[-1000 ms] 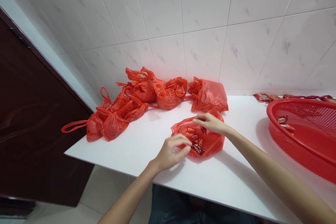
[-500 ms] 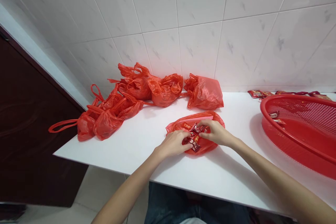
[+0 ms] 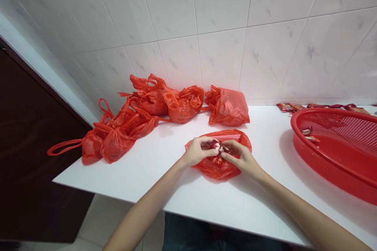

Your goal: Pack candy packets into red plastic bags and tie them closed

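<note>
A red plastic bag (image 3: 224, 172) lies spread on the white table (image 3: 165, 145) in front of me. Over its middle, both my hands gather a small bunch of wrapped candies (image 3: 218, 148) in dark red and white wrappers. My left hand (image 3: 198, 151) closes on the bunch from the left, thumb and fingers pinching it. From the right, my right hand (image 3: 240, 157) has its thumb and fingertips closed on the same bunch. A pink sheet or packet (image 3: 231, 137) shows inside the bag behind my fingers. How many candies each hand grips is hidden.
Several filled red bags (image 3: 118, 143) are grouped at the left and back, and another filled bag (image 3: 231, 106) stands near the tiled wall (image 3: 220, 62). A large red mesh basket (image 3: 306, 141) is at the right, holding a few small packets. More packets (image 3: 285, 107) lie behind it.
My hands have lifted candies from the bag into a bunch between my fingers. The left hand moved slightly left and up. The view tilted a little.
</note>
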Tool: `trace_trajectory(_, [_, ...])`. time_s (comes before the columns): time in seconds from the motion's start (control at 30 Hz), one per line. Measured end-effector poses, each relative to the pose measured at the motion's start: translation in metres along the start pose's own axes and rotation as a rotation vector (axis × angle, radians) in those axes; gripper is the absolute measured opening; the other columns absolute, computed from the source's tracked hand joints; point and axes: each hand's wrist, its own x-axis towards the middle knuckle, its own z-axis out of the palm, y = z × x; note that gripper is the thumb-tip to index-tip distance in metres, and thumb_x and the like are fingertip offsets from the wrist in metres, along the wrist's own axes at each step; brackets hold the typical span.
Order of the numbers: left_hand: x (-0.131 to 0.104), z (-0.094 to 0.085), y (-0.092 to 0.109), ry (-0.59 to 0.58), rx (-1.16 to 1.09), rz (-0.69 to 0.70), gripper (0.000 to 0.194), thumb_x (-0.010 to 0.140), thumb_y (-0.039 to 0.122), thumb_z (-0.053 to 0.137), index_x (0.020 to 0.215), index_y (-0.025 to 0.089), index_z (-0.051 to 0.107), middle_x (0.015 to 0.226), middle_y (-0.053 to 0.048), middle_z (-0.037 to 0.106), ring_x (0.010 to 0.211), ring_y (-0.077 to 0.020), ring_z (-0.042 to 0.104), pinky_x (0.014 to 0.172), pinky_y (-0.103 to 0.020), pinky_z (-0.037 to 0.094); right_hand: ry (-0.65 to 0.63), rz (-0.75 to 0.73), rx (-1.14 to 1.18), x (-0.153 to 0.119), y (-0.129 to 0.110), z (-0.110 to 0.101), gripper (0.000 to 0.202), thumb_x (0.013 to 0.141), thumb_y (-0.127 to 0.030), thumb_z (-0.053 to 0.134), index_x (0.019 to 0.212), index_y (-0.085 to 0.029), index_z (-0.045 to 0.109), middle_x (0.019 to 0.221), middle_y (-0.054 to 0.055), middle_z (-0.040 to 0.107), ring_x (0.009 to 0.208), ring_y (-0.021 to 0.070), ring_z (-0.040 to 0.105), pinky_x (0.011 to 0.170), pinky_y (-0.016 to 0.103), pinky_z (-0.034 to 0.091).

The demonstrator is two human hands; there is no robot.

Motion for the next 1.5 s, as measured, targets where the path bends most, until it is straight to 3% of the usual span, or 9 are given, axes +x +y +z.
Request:
trace_trajectory(0.13, [0.014, 0.001, 0.003, 0.034, -0.204, -0.034, 0.045, 0.064, 0.041, 0.089, 0.094, 0.014, 0.069, 0.092, -0.005, 0.073, 0.084, -0.0179, 0.069, 0.082, -0.032, 0.055, 0.018, 0.04, 0.104, 0.001, -0.003, 0.003, 0.04, 0.089, -0.06, 0.064, 0.087, -0.02, 0.065, 0.088, 0.005, 0.07, 0.081, 0.0216, 0.066, 0.077, 0.037, 0.055])
trace_trajectory(0.23, [0.017, 0.002, -0.003, -0.018, -0.258, -0.075, 0.049, 0.059, 0.042, 0.092, 0.091, 0.013, 0.069, 0.089, -0.005, 0.073, 0.08, -0.0166, 0.068, 0.08, -0.031, 0.055, 0.098, 0.039, 0.064, 0.001, -0.003, 0.003, 0.045, 0.087, -0.065, 0.064, 0.076, -0.021, 0.059, 0.074, 0.002, 0.063, 0.069, 0.0184, 0.06, 0.069, 0.034, 0.051])
trace_trajectory(0.37, [0.014, 0.003, -0.015, -0.026, -0.305, -0.12, 0.048, 0.058, 0.039, 0.093, 0.093, 0.014, 0.071, 0.086, -0.003, 0.073, 0.079, -0.0156, 0.068, 0.081, -0.031, 0.054, 0.121, 0.09, 0.063, 0.001, -0.004, 0.0, 0.044, 0.086, -0.064, 0.065, 0.075, -0.021, 0.06, 0.07, 0.001, 0.062, 0.066, 0.0179, 0.056, 0.067, 0.033, 0.047])
trace_trajectory(0.6, [0.01, 0.001, -0.017, -0.072, -0.411, -0.142, 0.047, 0.059, 0.035, 0.093, 0.096, 0.014, 0.071, 0.085, -0.003, 0.072, 0.076, -0.0138, 0.066, 0.075, -0.027, 0.053, 0.041, 0.186, 0.389, 0.002, -0.006, 0.0, 0.04, 0.081, -0.056, 0.074, 0.071, -0.021, 0.058, 0.067, -0.002, 0.06, 0.059, 0.0139, 0.053, 0.065, 0.03, 0.045])
trace_trajectory(0.77, [0.006, 0.004, -0.02, -0.026, -0.393, -0.128, 0.046, 0.061, 0.034, 0.092, 0.097, 0.014, 0.072, 0.089, -0.003, 0.072, 0.08, -0.0152, 0.066, 0.077, -0.028, 0.053, 0.036, 0.195, 0.321, 0.0, -0.005, -0.001, 0.043, 0.083, -0.06, 0.07, 0.073, -0.021, 0.057, 0.067, 0.0, 0.059, 0.061, 0.015, 0.054, 0.065, 0.031, 0.046])
trace_trajectory(0.93, [0.004, 0.009, -0.025, 0.047, -0.425, -0.093, 0.043, 0.062, 0.031, 0.092, 0.098, 0.016, 0.072, 0.095, -0.003, 0.071, 0.084, -0.0139, 0.065, 0.08, -0.027, 0.053, 0.017, 0.198, 0.329, -0.001, -0.006, -0.004, 0.037, 0.078, -0.052, 0.08, 0.081, -0.02, 0.06, 0.078, 0.0, 0.063, 0.065, 0.0132, 0.055, 0.067, 0.029, 0.048])
trace_trajectory(1.33, [0.005, 0.01, -0.023, 0.028, -0.409, -0.112, 0.041, 0.062, 0.033, 0.091, 0.096, 0.016, 0.075, 0.085, -0.003, 0.072, 0.068, -0.0124, 0.063, 0.068, -0.027, 0.053, 0.001, 0.179, 0.434, -0.004, -0.007, -0.003, 0.033, 0.083, -0.044, 0.08, 0.079, -0.019, 0.058, 0.075, -0.002, 0.066, 0.061, 0.0108, 0.058, 0.064, 0.027, 0.045])
trace_trajectory(1.5, [0.003, 0.01, -0.02, 0.054, -0.404, -0.124, 0.041, 0.059, 0.031, 0.092, 0.094, 0.016, 0.075, 0.085, -0.003, 0.074, 0.068, -0.0127, 0.064, 0.069, -0.028, 0.054, 0.0, 0.193, 0.44, -0.003, -0.007, -0.003, 0.034, 0.082, -0.044, 0.08, 0.079, -0.019, 0.058, 0.074, -0.001, 0.067, 0.062, 0.0111, 0.058, 0.063, 0.026, 0.045])
